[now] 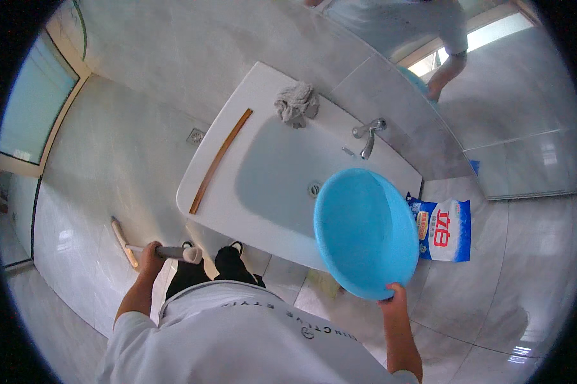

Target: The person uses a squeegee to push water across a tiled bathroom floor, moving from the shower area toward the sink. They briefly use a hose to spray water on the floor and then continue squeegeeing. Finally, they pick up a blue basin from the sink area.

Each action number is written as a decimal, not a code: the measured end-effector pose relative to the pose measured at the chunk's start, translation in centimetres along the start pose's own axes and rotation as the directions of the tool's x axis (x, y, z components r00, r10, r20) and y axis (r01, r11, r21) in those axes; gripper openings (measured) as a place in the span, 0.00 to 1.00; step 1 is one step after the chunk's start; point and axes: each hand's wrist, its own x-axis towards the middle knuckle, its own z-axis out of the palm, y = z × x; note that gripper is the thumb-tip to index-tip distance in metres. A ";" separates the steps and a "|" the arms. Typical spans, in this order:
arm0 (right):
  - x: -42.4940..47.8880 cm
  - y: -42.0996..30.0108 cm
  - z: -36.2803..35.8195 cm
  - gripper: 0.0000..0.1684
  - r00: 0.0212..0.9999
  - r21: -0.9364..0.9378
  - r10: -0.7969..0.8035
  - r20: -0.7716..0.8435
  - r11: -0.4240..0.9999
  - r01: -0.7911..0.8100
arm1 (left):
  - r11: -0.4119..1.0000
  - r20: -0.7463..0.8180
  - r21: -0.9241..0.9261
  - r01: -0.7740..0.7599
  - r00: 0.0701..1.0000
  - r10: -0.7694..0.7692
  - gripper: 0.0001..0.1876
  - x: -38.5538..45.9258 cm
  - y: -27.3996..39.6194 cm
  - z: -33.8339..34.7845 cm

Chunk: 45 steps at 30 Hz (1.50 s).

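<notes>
My right hand [395, 296] grips the rim of a light blue plastic basin [365, 235], held tilted over the right part of a white washbasin [221, 192]. No contents show in the blue basin. My left hand [151, 259] is closed around the grey handle of a squeegee [175, 252], whose wooden-looking crossbar lies at the floor beyond the hand. A crumpled grey cloth [296, 103] lies on the washbasin's back rim, left of a chrome faucet [367, 134]. Along the left rim rests a thin brown strip [220, 161].
A blue and white detergent bag [444, 230] lies right of the washbasin. A square floor drain [195, 137] is at its left. A mirror [514, 110] covers part of the wall at the upper right. A framed glass door [39, 101] stands at the far left.
</notes>
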 end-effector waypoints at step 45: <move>-10.5 17.0 2.4 0.18 0.480 -0.464 -0.545 0.688 0.177 0.868 | 0.943 -0.822 -0.330 -0.048 0.505 -0.262 0.15 -6.4 -11.3 -10.7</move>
